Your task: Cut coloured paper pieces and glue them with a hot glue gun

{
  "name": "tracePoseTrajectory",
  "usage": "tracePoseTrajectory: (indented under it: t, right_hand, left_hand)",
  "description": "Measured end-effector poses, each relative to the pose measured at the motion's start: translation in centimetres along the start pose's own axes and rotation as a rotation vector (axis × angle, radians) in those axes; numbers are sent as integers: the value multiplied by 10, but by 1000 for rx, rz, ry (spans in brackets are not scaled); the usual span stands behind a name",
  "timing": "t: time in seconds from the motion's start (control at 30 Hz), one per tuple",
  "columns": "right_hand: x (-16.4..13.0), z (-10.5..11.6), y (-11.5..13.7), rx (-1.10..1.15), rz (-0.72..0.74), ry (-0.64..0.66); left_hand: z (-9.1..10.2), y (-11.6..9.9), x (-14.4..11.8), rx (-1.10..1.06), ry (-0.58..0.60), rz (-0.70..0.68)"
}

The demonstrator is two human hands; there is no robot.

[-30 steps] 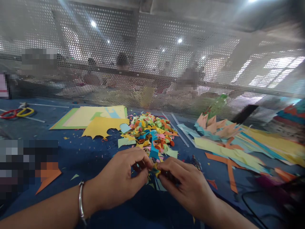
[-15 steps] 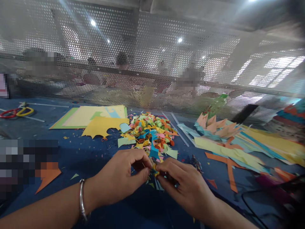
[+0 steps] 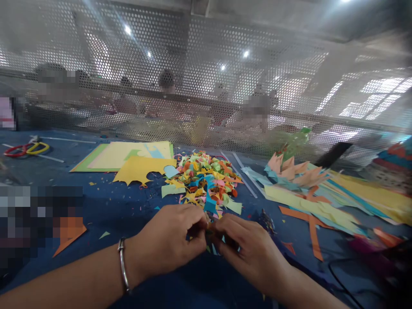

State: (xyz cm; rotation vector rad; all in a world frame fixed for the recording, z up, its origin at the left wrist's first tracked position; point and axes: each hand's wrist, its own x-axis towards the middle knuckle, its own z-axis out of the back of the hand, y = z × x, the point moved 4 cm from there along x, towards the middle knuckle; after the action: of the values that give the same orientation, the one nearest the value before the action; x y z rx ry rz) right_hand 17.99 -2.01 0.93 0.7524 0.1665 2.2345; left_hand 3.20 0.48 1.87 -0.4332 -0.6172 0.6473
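Note:
My left hand [image 3: 175, 234], with a silver bangle [image 3: 122, 266] at the wrist, is closed in a pinch. My right hand [image 3: 246, 249] is closed too, its fingertips meeting those of the left. Between them a small paper piece [image 3: 210, 225] shows only slightly; the fingers cover most of it, so its shape is unclear. Just beyond the fingers lies a heap of coloured paper scraps [image 3: 206, 171] in yellow, blue, orange, pink and green. A blue scrap [image 3: 210, 204] sticks out on the heap's near side.
Stacked paper sheets [image 3: 128, 152] and a cut yellow sheet [image 3: 141, 168] lie left of the heap. Scissors [image 3: 27, 149] rest far left. Folded paper points [image 3: 288, 169], orange strips [image 3: 312, 223] and a green bottle [image 3: 298, 141] are right. A perforated metal screen [image 3: 199, 81] stands behind.
My left hand has shifted slightly right, closer to my right hand. The yellow and blue paper piece between the fingertips is now more hidden. The whole view has moved a little.

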Motion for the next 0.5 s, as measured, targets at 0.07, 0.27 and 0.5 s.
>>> tracePoseTrajectory:
  t: [0.07, 0.27, 0.5]
  right_hand:
    - [1, -1, 1, 5, -3, 8]
    - [1, -2, 0, -1, -1, 16]
    - [0, -4, -4, 5, -22, 35]
  left_hand:
    - [1, 1, 1, 1, 19, 18]
    - [-2, 4, 1, -70, 90, 12]
    - [-8, 3, -1, -121, 65, 95]
